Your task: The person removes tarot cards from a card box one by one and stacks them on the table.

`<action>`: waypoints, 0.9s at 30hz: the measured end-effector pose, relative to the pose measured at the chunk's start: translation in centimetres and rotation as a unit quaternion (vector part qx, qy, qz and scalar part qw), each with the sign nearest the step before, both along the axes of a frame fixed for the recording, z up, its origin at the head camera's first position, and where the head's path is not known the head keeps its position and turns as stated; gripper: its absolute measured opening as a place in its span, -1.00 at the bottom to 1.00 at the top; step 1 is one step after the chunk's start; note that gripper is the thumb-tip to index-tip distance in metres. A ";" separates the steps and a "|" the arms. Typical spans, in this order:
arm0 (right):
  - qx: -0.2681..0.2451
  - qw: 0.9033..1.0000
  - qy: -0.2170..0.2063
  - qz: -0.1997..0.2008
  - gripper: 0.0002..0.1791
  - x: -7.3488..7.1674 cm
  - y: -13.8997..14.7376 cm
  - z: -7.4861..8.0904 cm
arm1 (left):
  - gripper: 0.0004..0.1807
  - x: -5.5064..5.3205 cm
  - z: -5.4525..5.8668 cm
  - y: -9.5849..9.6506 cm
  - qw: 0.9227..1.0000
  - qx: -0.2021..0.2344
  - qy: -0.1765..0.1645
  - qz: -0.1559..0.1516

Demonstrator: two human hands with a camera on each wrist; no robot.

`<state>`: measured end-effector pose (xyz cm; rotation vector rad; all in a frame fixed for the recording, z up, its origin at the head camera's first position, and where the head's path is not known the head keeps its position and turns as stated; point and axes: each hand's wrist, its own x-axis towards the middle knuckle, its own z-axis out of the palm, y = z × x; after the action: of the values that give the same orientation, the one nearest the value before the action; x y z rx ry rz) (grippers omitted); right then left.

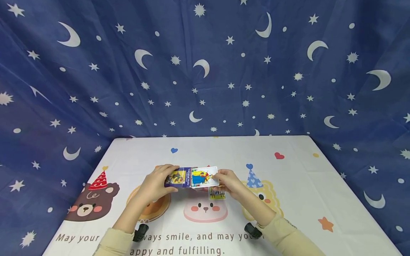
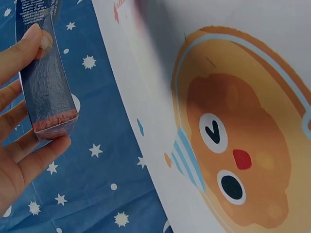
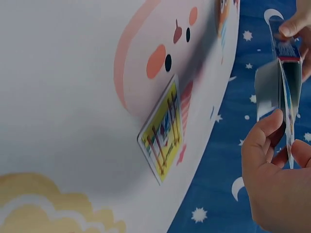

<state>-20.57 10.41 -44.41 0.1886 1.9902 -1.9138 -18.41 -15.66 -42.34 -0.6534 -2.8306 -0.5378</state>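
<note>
My left hand (image 1: 156, 184) grips a small blue tarot card box (image 1: 179, 177) above the table, thumb and fingers on its sides. In the left wrist view the box (image 2: 48, 85) shows small print and a reddish end. At the box's open right end, my right hand (image 1: 230, 184) pinches a picture card (image 1: 202, 177) with a blue and yellow figure. The card lies in line with the box; how far it reaches inside is hidden. A box flap (image 3: 266, 90) stands out in the right wrist view. A yellow card (image 1: 217, 194) lies below my right hand.
A white tablecloth (image 1: 205, 208) with printed animal faces and lettering covers the table. Behind it hangs a blue curtain (image 1: 205, 42) with moons and stars. Dark wrist-worn devices (image 1: 140, 233) show near both sleeves.
</note>
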 end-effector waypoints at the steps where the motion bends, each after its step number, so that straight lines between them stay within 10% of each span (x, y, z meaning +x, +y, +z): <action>1: -0.002 1.000 0.000 -0.002 -0.81 -0.1 0.1 0.1 | -0.20 0.0 0.0 -0.2 1.000 0.001 0.001 0.002; 27: 0.022 0.999 0.017 -0.021 -0.63 -0.3 2.9 0.7 | -0.19 0.8 -1.0 -1.9 0.999 0.008 -0.007 0.041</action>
<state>-20.83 13.34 -43.72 0.2142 2.0674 -1.9119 -17.65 -17.53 -43.30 -0.5302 -2.8483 -0.5514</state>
